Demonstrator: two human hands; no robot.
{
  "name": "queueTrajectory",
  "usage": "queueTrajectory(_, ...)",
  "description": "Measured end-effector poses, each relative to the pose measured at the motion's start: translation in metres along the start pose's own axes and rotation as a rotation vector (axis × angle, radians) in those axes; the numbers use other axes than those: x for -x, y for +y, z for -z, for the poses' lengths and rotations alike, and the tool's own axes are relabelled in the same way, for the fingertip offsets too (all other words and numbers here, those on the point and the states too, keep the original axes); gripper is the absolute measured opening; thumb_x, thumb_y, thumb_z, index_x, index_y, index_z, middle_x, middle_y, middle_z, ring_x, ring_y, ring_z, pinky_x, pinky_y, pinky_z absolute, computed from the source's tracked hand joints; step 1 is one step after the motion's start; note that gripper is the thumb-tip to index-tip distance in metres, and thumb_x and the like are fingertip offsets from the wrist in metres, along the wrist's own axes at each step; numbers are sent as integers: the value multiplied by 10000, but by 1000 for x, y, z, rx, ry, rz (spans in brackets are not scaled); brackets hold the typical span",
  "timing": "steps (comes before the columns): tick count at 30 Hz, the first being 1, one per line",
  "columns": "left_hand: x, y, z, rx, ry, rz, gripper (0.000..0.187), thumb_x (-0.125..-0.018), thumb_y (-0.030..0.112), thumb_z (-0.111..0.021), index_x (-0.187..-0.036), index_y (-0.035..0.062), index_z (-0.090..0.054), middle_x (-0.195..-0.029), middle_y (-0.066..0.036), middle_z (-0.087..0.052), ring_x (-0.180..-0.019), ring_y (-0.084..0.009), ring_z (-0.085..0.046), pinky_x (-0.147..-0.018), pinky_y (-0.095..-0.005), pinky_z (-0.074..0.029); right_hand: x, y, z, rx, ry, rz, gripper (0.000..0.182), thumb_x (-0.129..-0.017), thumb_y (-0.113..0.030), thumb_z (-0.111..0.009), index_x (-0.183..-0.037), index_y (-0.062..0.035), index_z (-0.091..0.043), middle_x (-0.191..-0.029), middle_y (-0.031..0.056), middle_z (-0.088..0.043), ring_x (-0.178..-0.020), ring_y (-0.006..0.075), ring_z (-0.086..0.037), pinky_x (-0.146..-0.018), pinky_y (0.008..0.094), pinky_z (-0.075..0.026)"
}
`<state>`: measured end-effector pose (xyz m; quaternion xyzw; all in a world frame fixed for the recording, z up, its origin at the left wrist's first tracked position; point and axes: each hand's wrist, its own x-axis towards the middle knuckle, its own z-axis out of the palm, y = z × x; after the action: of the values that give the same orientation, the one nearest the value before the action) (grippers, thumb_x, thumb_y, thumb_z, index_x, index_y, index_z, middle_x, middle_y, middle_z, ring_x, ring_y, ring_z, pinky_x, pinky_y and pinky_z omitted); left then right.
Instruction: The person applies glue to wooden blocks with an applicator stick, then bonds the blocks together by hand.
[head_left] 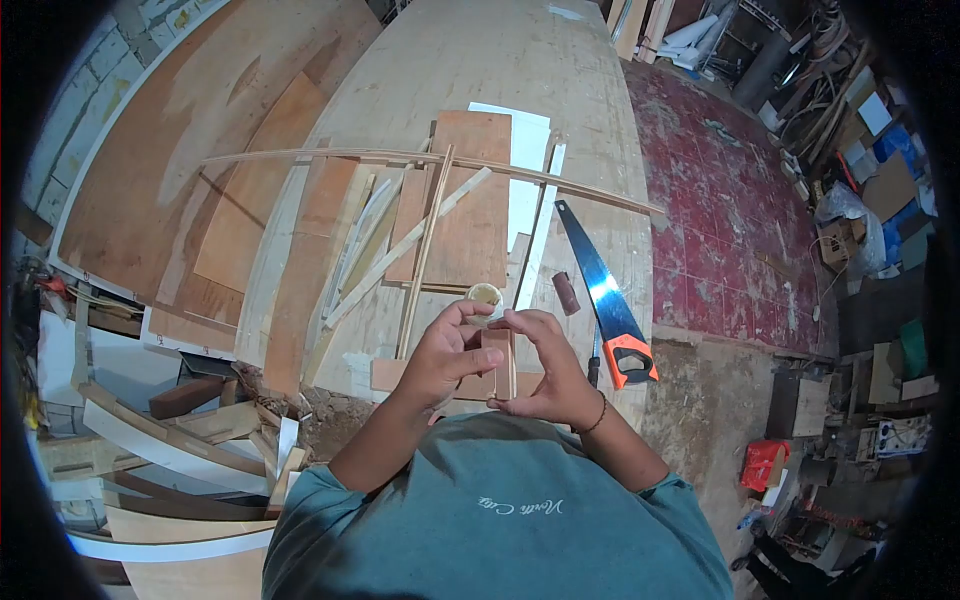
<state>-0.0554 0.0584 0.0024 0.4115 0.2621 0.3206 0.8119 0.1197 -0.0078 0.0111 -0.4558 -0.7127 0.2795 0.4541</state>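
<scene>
Close to my chest, a small piece of wood (500,365) stands lengthwise between my two hands. My left hand (448,352) is closed, with its thumb pressed on the face of the wood and its index finger up by a small round tub (486,296). The tub has a pale rim and yellowish contents. My right hand (550,378) grips the same piece from the other side, fingertips at its far end and thumb at its near end. A handsaw (600,290) with an orange and black handle lies to the right, beside a small brown cylindrical roll (566,293).
Thin wooden strips (440,230) cross over a brown board (475,190) and a white sheet (528,150) on the plywood table (420,60). Large panels (150,150) lie at the left, above curved offcuts (180,435). Clutter (880,200) lines the right side beyond a red floor (720,220).
</scene>
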Motion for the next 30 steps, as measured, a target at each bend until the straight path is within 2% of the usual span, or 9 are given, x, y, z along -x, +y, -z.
queueTrajectory(5,-13,-26,46,-62,170,32,501,-790,33,-679,-1216,25,-414,-941,-83,-615,-787,-131,-591,-623,-251,-477,24,48,4,124,125,-113,928,-558,-226,-843,-1347,-84,-375,-1241,130,-508,-1182,326,-433,-1010,441,-335)
queueTrajectory(7,-15,-54,94,-192,503,44,446,-833,152,-659,-1203,35,-438,-972,-72,-612,-776,-129,-601,-633,-246,-495,45,100,-5,176,192,-186,903,-552,-206,-834,-1327,-69,-393,-1225,133,-517,-1170,322,-453,-1009,436,-347)
queueTrajectory(9,-15,-85,134,-281,600,95,423,-806,127,-669,-1171,33,-475,-960,-73,-615,-770,-140,-604,-619,-262,-498,68,151,-24,223,246,-556,871,-549,-184,-822,-1308,-54,-416,-1205,146,-530,-1139,316,-482,-982,412,-384)
queueTrajectory(11,-17,-113,156,-373,694,144,403,-780,103,-679,-1139,32,-512,-948,-73,-618,-764,-150,-606,-604,-277,-501,78,182,-43,280,209,-593,850,-551,-176,-818,-1297,-39,-435,-1168,142,-552,-1103,319,-498,-961,411,-399)
queueTrajectory(17,-21,-176,184,-1063,474,47,429,-710,204,-736,-1061,16,-574,-918,-120,-638,-833,-254,-628,-736,-330,-506,81,220,-74,447,86,-659,825,-543,-185,-824,-1273,-24,-476,-1107,134,-599,-1080,332,-510,-941,418,-412)
queueTrajectory(19,-23,-168,171,-1123,462,162,456,-680,180,-732,-1075,14,-575,-1047,-154,-611,-944,-313,-605,-836,-360,-484,80,218,-77,484,98,-625,812,-550,-198,-826,-1265,-24,-480,-1106,130,-601,-1090,330,-505,-947,415,-406)
queueTrajectory(24,-43,-173,180,-1736,155,-108,522,-615,177,-768,-1077,20,-584,-1209,-147,-500,-1151,-325,-464,-992,-407,-372,82,207,-69,435,88,-603,811,-553,-224,-843,-1251,-23,-481,-1126,143,-585,-1092,331,-503,-951,411,-408)
queueTrajectory(27,-58,-157,172,-1786,3,220,573,-602,194,-775,-1104,27,-554,-1158,-135,-514,-1133,-325,-463,-1012,-428,-347,84,200,-63,329,132,-599,832,-568,-254,-852,-1268,-27,-463,-1161,161,-562,-1103,333,-493,-946,412,-410)
queueTrajectory(30,-58,-146,162,-1793,36,62,379,-584,205,-760,-891,65,-589,-1136,-133,-531,-1009,-294,-501,-863,-416,-417,91,192,-54,204,225,-474,747,-662,-315,-802,-1269,-28,-474,-1168,165,-558,-1090,326,-505,-961,398,-394)
